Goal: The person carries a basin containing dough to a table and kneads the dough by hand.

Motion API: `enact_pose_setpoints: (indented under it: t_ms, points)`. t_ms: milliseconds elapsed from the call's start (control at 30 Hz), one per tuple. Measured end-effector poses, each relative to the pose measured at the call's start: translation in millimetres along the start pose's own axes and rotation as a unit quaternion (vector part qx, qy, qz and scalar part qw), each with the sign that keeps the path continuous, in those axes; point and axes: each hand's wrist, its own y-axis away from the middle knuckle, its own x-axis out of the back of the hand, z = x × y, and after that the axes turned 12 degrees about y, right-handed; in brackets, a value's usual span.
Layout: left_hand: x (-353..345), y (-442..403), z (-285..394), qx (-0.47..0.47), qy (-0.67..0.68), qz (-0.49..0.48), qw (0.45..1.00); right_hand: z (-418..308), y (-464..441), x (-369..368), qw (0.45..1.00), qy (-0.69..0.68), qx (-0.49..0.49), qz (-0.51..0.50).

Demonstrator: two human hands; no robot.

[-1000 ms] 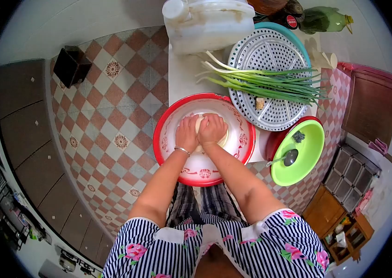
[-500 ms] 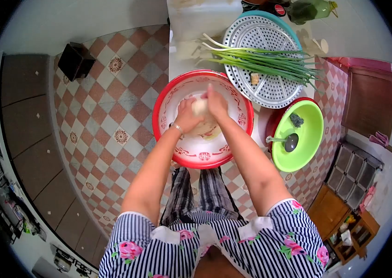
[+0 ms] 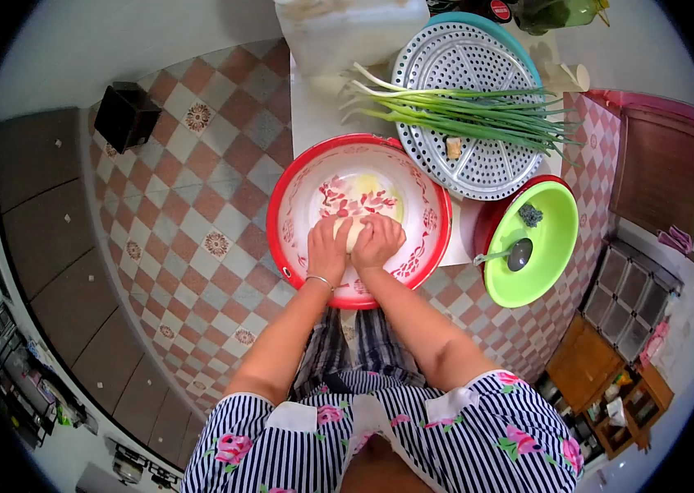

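A pale lump of dough (image 3: 350, 233) lies low in a white enamel basin (image 3: 281, 197) with a red rim and red printed patterns. My left hand (image 3: 327, 251), with a bracelet at the wrist, is wrapped over the dough's left side. From the right, my right hand (image 3: 378, 241) grips the same lump, its fingers curled over the top. Between the hands only a narrow strip of dough shows. A yellowish wet patch and a red flower print are visible on the basin's floor beyond the fingers.
Behind the basin, green onions (image 3: 462, 113) lie across a perforated metal steamer tray (image 3: 487, 177) with a small tan piece on it. At right, a lime-green basin (image 3: 544, 271) holds a ladle (image 3: 518, 255) and a scouring pad (image 3: 530, 215). A dark bin (image 3: 127, 117) stands on the tiled floor.
Both hands have moved toward my body with the dough, from the basin's middle to its near side. The basin's printed floor is now uncovered, and the fingers lie over the dough.
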Motion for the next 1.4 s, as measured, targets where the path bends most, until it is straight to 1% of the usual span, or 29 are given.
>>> enact_pose_setpoints:
  t_ms: [33,67,133,233,333,367,467,633,667,767,800,900,967,1000,1033,1100,1133,1233,1333,1400]
  points:
    - [1.7,-10.4,0.3,0.010,0.013,0.006,1.000,0.8,-6.1,-6.1,1.000,0.012,0.004,-0.003]
    - [4.2,-21.1,0.0,0.003,-0.006,0.008,1.000,0.7,-13.0,-12.6,1.000,0.022,0.010,-0.006]
    - [6.9,-40.4,-2.4,0.012,0.022,0.005,1.000,-0.9,-31.3,-26.5,0.999,0.049,0.022,-0.001]
    - [8.2,-62.1,-6.1,0.040,0.027,-0.013,0.999,-8.6,-54.1,-35.9,0.993,0.080,-0.001,-0.083]
    - [8.5,-83.4,-10.0,0.045,0.010,-0.009,0.999,-14.1,-75.2,-49.9,0.987,0.109,-0.002,-0.117]
    - [7.9,-87.3,-10.9,0.044,0.005,-0.003,0.999,-14.9,-79.7,-54.1,0.987,0.109,-0.006,-0.121]
    - [5.5,-98.8,-12.2,0.097,0.000,-0.028,0.995,-21.7,-95.1,-64.2,0.987,0.102,-0.014,-0.125]
    - [2.8,-111.7,-16.1,0.093,0.017,-0.004,0.996,-31.0,-108.5,-65.9,0.987,0.106,-0.040,-0.115]
    - [5.0,-108.2,-14.1,0.091,0.024,-0.004,0.996,-29.7,-109.6,-65.6,0.986,0.102,-0.039,-0.123]
    - [4.8,-100.0,-13.9,0.090,0.052,0.009,0.995,-25.4,-109.2,-61.1,0.975,0.052,-0.091,-0.196]
    - [14.1,-91.5,-8.9,0.072,0.072,-0.007,0.995,-11.8,-109.5,-58.0,0.962,-0.007,-0.064,-0.265]
    - [40.7,-47.6,20.5,0.051,0.166,-0.053,0.983,-5.1,-96.5,-3.1,0.953,-0.064,-0.075,-0.286]
    - [38.7,-14.8,37.1,0.057,0.148,-0.038,0.987,-9.5,-60.7,25.8,0.970,0.056,-0.024,-0.237]
    - [34.2,-5.1,41.4,0.074,0.168,-0.031,0.983,-6.7,-42.7,31.8,0.976,0.033,-0.034,-0.212]
    - [30.6,1.4,41.3,0.055,0.119,-0.023,0.991,-0.9,-25.9,32.2,0.981,0.011,-0.043,-0.187]
    - [20.4,11.6,36.4,0.016,0.022,-0.011,1.000,1.7,-1.0,31.8,0.994,0.015,-0.024,-0.105]
    - [13.8,12.9,30.5,0.009,0.022,-0.005,1.000,2.2,3.6,26.4,0.998,0.018,-0.014,-0.064]
    - [-3.5,1.0,11.8,-0.030,-0.024,0.040,0.998,5.5,3.1,7.0,1.000,0.008,0.010,0.003]
    - [-7.1,-17.5,2.8,-0.016,-0.026,0.041,0.999,8.1,-13.1,-7.0,0.999,0.004,0.030,-0.018]
    - [-3.8,-30.8,2.7,0.030,-0.028,0.018,0.999,5.1,-28.5,-18.8,0.998,0.015,0.047,-0.030]
